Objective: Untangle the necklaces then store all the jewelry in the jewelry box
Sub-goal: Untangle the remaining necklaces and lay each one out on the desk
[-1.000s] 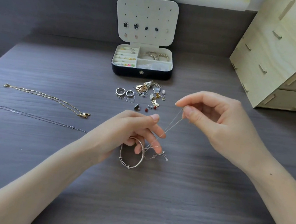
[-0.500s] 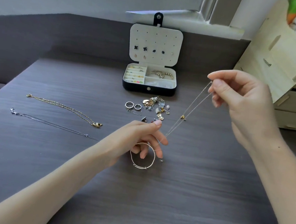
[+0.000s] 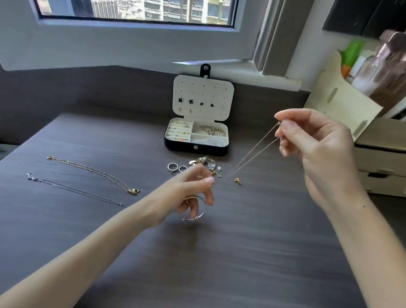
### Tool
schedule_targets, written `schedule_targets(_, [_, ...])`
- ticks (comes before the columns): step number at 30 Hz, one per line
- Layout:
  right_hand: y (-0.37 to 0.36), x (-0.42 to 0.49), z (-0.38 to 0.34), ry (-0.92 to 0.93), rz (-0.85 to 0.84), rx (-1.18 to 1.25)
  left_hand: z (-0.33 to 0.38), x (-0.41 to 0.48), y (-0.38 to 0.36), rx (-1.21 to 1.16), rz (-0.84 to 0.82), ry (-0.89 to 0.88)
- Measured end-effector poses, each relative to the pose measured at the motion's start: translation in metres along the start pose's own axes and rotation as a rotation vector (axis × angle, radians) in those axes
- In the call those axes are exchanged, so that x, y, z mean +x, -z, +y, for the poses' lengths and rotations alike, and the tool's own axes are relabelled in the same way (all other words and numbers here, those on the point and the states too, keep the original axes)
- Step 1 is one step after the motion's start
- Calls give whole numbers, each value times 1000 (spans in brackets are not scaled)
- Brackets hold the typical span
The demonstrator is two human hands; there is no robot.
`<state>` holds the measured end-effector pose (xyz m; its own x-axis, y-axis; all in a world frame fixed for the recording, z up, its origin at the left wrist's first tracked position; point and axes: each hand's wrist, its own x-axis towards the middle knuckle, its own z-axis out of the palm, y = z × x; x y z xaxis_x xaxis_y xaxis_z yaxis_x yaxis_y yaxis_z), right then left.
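Thin chain (image 3: 252, 151): doubled strand, taut, slanting from right hand (image 3: 317, 151) down toward left hand (image 3: 188, 192), above table (image 3: 235, 270), in front of open jewelry box (image 3: 195, 148). Right thumb and forefinger pinch top end. Left fingers curl round bangle (image 3: 194, 212); whether they also hold chain's lower end, cannot tell. Likely risks: harder pull tightens any remaining knot or snaps fine links; low end drags into loose pile (image 3: 204, 165) and snags.

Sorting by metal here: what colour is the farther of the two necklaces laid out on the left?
Gold, the farther necklace; the head view shows it best.
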<state>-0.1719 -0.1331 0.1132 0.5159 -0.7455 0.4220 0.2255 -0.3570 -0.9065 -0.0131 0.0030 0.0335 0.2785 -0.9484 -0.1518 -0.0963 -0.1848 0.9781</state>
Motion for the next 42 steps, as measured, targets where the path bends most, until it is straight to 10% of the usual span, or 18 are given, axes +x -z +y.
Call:
schedule_targets(14, [-16,-3,-12,-4,9,105,17,26,8,-11,338,6])
schedule_targets(25, [-25,40,-42,-2,156,383,6,1,10,762,173,-748])
schedule_targets(32, [-23,41,-48,-5,98,382,-3,15,41,648,384,-638])
schedule_targets(38, [-21,28,-31,-51,80,316,-4,54,76,-205,651,-108])
schedule_targets(42, [-24,18,-21,-97,37,290,-16,72,92,-319,749,64])
